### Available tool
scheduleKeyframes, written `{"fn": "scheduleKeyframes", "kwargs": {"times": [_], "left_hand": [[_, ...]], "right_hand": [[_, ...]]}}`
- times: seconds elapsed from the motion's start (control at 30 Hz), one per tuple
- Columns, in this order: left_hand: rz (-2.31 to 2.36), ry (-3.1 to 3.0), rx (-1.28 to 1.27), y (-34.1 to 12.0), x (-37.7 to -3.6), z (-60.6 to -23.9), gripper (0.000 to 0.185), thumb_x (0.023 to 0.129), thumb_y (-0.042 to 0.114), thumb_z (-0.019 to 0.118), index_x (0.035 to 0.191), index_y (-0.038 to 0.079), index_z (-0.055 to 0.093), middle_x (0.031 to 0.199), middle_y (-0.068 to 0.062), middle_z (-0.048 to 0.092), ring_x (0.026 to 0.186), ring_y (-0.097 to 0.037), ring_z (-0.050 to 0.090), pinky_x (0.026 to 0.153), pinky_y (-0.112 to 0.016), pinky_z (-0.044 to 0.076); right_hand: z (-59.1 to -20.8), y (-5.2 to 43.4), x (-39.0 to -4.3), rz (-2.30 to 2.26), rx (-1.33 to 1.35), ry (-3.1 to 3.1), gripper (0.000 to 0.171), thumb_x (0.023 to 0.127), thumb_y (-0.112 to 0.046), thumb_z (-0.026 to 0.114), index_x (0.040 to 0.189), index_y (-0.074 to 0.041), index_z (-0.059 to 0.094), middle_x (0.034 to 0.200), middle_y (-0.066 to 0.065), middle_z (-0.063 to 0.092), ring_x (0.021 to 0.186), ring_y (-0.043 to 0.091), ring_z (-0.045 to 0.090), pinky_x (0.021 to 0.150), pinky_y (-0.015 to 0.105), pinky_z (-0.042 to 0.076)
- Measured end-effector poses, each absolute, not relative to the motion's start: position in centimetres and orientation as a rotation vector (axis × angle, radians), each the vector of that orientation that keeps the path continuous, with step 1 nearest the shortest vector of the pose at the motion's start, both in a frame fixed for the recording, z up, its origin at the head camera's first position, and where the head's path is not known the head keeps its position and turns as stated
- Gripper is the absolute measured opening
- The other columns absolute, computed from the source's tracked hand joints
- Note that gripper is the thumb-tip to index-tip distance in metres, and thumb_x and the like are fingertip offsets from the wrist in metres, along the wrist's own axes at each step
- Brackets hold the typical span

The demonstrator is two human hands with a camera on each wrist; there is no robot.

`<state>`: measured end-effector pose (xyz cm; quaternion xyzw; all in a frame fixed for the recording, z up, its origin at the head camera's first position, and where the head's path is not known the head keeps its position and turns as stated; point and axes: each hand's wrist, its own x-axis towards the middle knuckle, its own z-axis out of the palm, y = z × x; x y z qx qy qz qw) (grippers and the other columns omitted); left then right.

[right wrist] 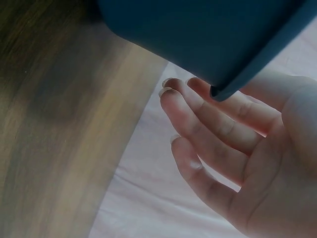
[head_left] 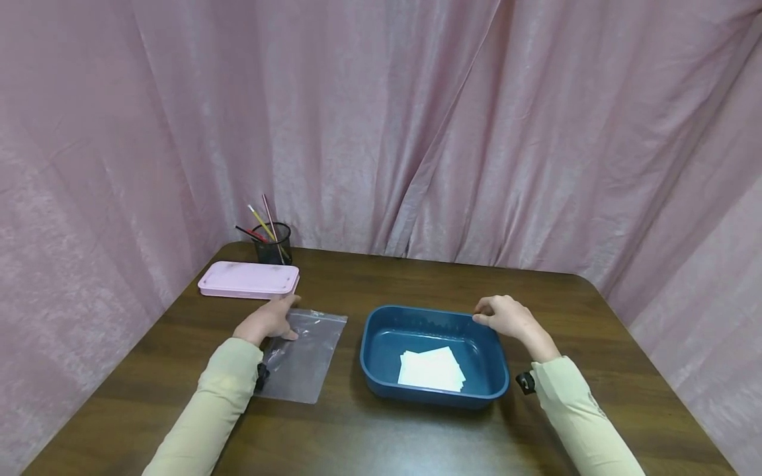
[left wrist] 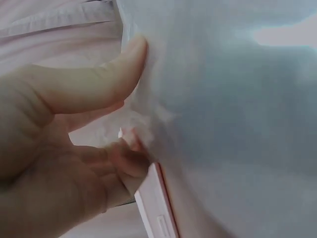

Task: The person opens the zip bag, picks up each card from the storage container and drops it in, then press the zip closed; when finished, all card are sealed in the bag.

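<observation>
My left hand [head_left: 270, 320] lies over the left part of a clear zip-top plastic bag [head_left: 309, 354], thumb and forefinger spread apart. In the left wrist view, the thumb tip is right at the edge of the bag [left wrist: 233, 114], with a gap between thumb and fingers. A blue plastic tray [head_left: 434, 317] stands to the right, holding a small pile of white paper sheets [head_left: 431, 369]. My right hand [head_left: 506, 316] holds the tray's far right corner. The right wrist view shows its fingers [right wrist: 198, 119] bent outside the tray rim, the thumb partly hidden behind the rim.
Just beyond my left hand lies a pink pencil case [head_left: 247, 279]. Behind it, a black mesh pen cup [head_left: 275, 248] holds several pencils and pens. Pink curtains [head_left: 381, 132] hang behind the brown wooden table [head_left: 333, 271].
</observation>
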<state>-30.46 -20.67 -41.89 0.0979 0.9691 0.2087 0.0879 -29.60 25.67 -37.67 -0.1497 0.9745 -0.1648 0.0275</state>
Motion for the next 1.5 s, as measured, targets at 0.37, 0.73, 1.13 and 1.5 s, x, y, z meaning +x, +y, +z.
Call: {"fn": "scheduleKeyframes", "kwargs": {"times": [0.37,0.73,1.13,1.5], "left_hand": [[0.855,2.918,0.218,-20.2,-31.0,-40.4,0.077,0.069,0.000,0.076,0.137,-0.012,0.041,0.120,-0.035,0.057,0.110,-0.044,0.056,0.099,-0.053,0.045],[1.067,3.054,0.441,-19.2,-31.7,-39.5,0.072,0.064,-0.007,0.067,0.134,0.001,0.052,0.117,-0.027,0.063,0.102,-0.038,0.059,0.086,-0.050,0.048],[1.345,3.089,0.608,-16.5,-30.7,-35.2,0.060,0.082,-0.006,0.066,0.138,0.011,0.051,0.112,-0.019,0.070,0.085,-0.029,0.070,0.064,-0.027,0.047],[1.528,2.957,0.952,-11.2,-28.6,-31.4,0.053,0.086,-0.007,0.062,0.133,0.015,0.058,0.104,-0.012,0.074,0.087,-0.024,0.070,0.062,-0.022,0.043]], "right_hand": [[-37.9,25.6,-29.6,-0.494,-0.442,3.013,0.019,0.092,-0.020,0.063,0.100,-0.005,0.071,0.091,0.012,0.073,0.078,0.020,0.065,0.069,0.041,0.053],[-38.0,25.5,-29.5,-0.461,-0.460,3.017,0.018,0.093,-0.019,0.062,0.097,-0.005,0.072,0.084,0.007,0.071,0.071,0.015,0.061,0.064,0.034,0.051],[-35.7,25.0,-29.3,-0.451,-0.506,3.111,0.020,0.094,-0.022,0.060,0.097,-0.006,0.072,0.089,0.009,0.073,0.077,0.020,0.065,0.068,0.041,0.052],[-32.6,20.4,-28.0,-0.517,-0.604,3.291,0.020,0.092,-0.023,0.063,0.099,-0.007,0.072,0.090,0.008,0.073,0.078,0.021,0.067,0.070,0.043,0.053]]}}
